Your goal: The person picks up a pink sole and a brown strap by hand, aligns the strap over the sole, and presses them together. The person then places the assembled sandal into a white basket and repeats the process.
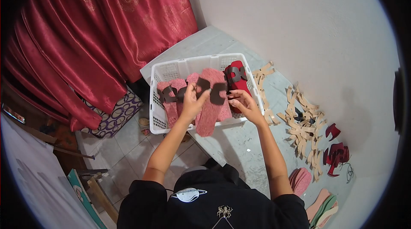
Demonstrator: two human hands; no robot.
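Observation:
Above a white plastic basket (171,63), my left hand (195,99) grips a pink fuzzy sole (206,122) by the dark brown strap piece (218,93) across it. My right hand (244,104) is just right of that strap, its thumb and forefinger near each other; whether they pinch anything is too small to tell. Inside the basket, more pink soles (173,111) with dark straps lie on the left. Red soles (239,84) with a dark strap lie on the right side, behind my right hand.
Beige strap pieces (299,128) are piled on the grey table (231,143) at right, with dark red pieces (337,155) beyond. Pink soles (301,179) and green and cream soles (323,209) lie nearer me. A red curtain (107,19) hangs at left above a patterned bag (117,113).

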